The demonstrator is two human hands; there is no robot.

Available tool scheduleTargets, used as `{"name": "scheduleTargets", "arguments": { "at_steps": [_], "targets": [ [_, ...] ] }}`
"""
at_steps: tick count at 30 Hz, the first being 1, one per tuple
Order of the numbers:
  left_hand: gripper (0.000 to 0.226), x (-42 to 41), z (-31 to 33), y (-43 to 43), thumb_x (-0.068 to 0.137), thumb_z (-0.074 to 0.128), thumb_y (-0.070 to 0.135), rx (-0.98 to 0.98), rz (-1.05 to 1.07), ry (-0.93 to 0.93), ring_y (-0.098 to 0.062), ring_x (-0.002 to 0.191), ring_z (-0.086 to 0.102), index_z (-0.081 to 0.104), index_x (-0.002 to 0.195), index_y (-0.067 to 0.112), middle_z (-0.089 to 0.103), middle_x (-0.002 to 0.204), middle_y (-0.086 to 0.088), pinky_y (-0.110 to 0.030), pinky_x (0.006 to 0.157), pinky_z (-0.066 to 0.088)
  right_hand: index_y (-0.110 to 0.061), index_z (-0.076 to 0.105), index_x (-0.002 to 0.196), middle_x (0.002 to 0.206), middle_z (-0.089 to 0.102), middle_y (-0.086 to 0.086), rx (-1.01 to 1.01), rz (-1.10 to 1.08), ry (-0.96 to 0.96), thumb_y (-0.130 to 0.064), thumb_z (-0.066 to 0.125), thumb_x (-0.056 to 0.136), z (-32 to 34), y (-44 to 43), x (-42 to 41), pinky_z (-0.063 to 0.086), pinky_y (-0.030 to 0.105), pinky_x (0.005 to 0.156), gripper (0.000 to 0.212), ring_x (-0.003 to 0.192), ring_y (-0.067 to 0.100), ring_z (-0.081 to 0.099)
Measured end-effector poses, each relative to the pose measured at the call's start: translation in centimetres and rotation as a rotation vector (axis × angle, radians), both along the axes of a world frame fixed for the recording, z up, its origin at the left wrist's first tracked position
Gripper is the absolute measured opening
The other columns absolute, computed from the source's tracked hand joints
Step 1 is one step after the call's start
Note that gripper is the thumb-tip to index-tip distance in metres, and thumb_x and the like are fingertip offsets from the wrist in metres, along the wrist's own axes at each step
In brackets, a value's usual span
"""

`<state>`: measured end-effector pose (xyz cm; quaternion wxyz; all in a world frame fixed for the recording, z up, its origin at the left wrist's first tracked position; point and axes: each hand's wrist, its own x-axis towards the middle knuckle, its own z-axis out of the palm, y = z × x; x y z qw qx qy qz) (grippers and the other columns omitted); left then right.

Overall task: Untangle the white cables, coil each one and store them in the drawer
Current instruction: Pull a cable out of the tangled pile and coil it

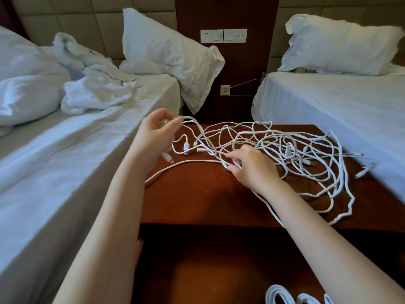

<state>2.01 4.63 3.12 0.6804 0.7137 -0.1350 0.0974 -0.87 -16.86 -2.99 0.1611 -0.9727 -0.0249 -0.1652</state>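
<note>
i see the white cables (285, 150) lying in one loose tangle over the far and right parts of the tabletop (197, 205), with one strand trailing off its left edge and a loop sagging over its near right edge. my left hand (156, 132) is raised above the tabletop's far left corner, fingertips pinched together on a strand that runs back into the heap. my right hand (249, 165) is low at the tabletop's middle, fingers curled down onto a few strands at the tangle's near edge.

i judge these light, limp and smooth: they will slide through a loose grip, and any pull on one drags its neighbours along. the small plugs (186, 147) are the stiff parts and look likely to snag in loops. i would take hold just behind a plug and feed that end out, not haul on the middle.

below the tabletop's near edge a coiled bundle (282, 296) shows; i cannot tell what it rests in.

i can read no brand, label or writing anywhere.
</note>
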Motion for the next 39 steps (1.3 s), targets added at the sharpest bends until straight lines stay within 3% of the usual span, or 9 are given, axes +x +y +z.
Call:
{"name": "scheduleTargets", "arguments": {
  "at_steps": [6,12,16,20,23,25,28,32,39],
  "targets": [
    [0.026,-1.3,0.7,-2.0,0.088,0.064,0.022,0.122,-0.173,0.010,-0.010,0.044,0.022,0.055,0.064,0.026,0.031,0.046,0.010,-0.018,0.038,0.025,-0.014,0.066,0.122,0.084,0.054,-0.009,0.231,0.260,-0.518,-0.028,0.067,0.089,2.9,1.3,-1.0,0.038,0.020,0.059,0.035,0.062,-0.006,0.041],
    [0.033,-3.3,2.2,-4.1,0.094,0.059,0.024,0.248,-0.311,0.038,-0.008,0.041,0.023,0.053,0.063,0.015,0.030,0.045,0.009,-0.018,0.039,0.023,-0.008,0.061,0.083,0.068,0.054,-0.006,0.423,0.276,-0.501,-0.028,0.043,0.100,3.3,1.1,-1.2,0.031,0.014,0.054,0.032,0.061,0.006,0.050],
    [0.048,-3.8,2.1,-4.7,0.101,0.041,0.031,0.356,-0.611,0.187,-0.010,0.041,0.020,0.047,0.057,0.016,0.030,0.049,0.001,-0.020,0.039,0.017,-0.009,0.057,0.084,0.067,0.057,-0.010,0.678,0.244,-0.482,-0.013,0.044,0.102,3.9,1.0,-1.6,0.039,0.013,0.054,0.023,0.062,0.007,0.055],
    [0.040,-4.8,2.3,-5.3,0.102,0.039,0.023,0.399,-0.828,0.253,-0.012,0.041,0.027,0.045,0.065,0.008,0.036,0.051,-0.003,-0.021,0.041,0.029,-0.014,0.052,0.087,0.067,0.054,-0.003,0.730,0.339,-0.502,-0.010,0.041,0.102,3.8,0.8,-1.7,0.040,0.017,0.056,0.019,0.061,0.006,0.053],
    [0.031,-5.2,2.9,-5.2,0.095,0.040,0.022,0.260,-0.957,0.224,-0.010,0.038,0.028,0.044,0.067,0.007,0.037,0.049,-0.001,-0.019,0.039,0.031,-0.028,0.059,0.088,0.078,0.059,-0.001,0.755,0.408,-0.367,-0.019,0.041,0.099,2.8,1.6,-0.9,0.050,0.037,0.068,0.022,0.074,0.019,0.060],
    [0.033,-5.1,3.2,-5.0,0.094,0.036,0.021,0.067,-0.985,0.186,-0.007,0.038,0.025,0.047,0.065,0.010,0.035,0.047,0.002,-0.017,0.038,0.025,-0.037,0.056,0.084,0.078,0.063,-0.015,0.813,0.389,-0.231,-0.023,0.038,0.092,2.3,2.8,-0.7,0.051,0.032,0.076,0.024,0.079,0.009,0.064],
    [0.035,-4.8,3.5,-4.8,0.093,0.032,0.020,-0.207,-0.994,0.158,-0.003,0.039,0.027,0.050,0.064,0.014,0.035,0.049,0.004,-0.015,0.037,0.023,-0.028,0.048,0.068,0.051,0.053,-0.004,0.641,0.443,-0.167,-0.021,0.037,0.093,1.3,3.6,-1.2,0.036,0.019,0.053,0.028,0.047,0.008,0.047],
    [0.019,-3.9,3.2,-4.8,0.091,0.036,0.017,-0.277,-0.751,0.002,-0.007,0.044,0.029,0.045,0.077,0.009,0.037,0.053,0.004,-0.017,0.043,0.024,-0.016,0.058,0.086,0.065,0.059,0.003,0.466,0.538,0.022,-0.027,0.039,0.105,-0.1,3.9,-1.8,0.039,0.020,0.057,0.029,0.052,0.006,0.046],
    [0.021,-1.5,0.9,-4.5,0.093,0.042,0.025,-0.230,-0.127,-0.217,-0.008,0.053,0.041,0.055,0.079,0.015,0.046,0.057,0.008,-0.026,0.060,0.043,-0.012,0.062,0.074,0.067,0.055,-0.008,0.341,0.466,0.134,-0.034,0.055,0.097,-0.4,3.8,-1.4,0.036,0.017,0.064,0.032,0.062,0.002,0.050]
  ]
}}
